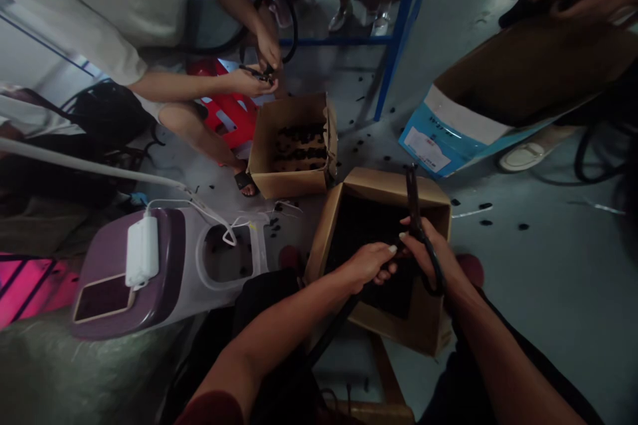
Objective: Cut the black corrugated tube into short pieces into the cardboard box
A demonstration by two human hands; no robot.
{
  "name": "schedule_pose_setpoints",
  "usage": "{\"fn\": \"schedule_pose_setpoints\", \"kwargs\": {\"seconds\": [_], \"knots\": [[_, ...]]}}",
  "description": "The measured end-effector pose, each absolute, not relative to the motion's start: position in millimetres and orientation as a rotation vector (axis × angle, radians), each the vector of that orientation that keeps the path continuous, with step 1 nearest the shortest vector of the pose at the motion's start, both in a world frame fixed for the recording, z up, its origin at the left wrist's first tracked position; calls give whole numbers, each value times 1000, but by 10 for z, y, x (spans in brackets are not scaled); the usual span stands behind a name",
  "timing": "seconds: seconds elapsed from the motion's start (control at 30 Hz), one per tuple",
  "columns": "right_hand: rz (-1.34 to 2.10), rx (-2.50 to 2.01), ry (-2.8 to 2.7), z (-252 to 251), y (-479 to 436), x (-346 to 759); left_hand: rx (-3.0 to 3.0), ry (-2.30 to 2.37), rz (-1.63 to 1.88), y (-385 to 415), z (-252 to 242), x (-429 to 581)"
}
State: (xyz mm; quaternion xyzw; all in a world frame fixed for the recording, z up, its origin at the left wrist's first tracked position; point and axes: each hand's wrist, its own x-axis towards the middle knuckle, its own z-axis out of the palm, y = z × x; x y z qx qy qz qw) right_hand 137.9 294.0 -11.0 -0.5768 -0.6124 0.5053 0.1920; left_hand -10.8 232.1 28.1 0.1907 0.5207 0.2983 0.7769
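Observation:
My right hand [434, 254] is closed around dark scissors [413, 196], their blades pointing up and away and a black handle loop hanging below the fingers. Close beside it, my left hand [369, 264] pinches a long black strip [331, 329], which trails down toward my lap. Both hands are over an open cardboard box [319, 239] between my knees. Its inside is dark, with black material that I cannot make out clearly. The strip's end near the fingertips is hidden.
Another cardboard box [294, 184] with small black pieces stands ahead, near a co-worker's hands [259, 76]. A blue-and-white carton [448, 136] is at right. A purple-topped stool [104, 259] bears a white device [142, 249] and a phone [104, 297]. Black scraps dot the floor.

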Motion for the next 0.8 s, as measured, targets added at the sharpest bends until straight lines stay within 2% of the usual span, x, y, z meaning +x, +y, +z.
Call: {"fn": "schedule_pose_setpoints", "kwargs": {"seconds": [0.8], "knots": [[1434, -1588, -1726, -171, 2941, 1388, 410, 1132, 637, 2313, 289, -107]]}}
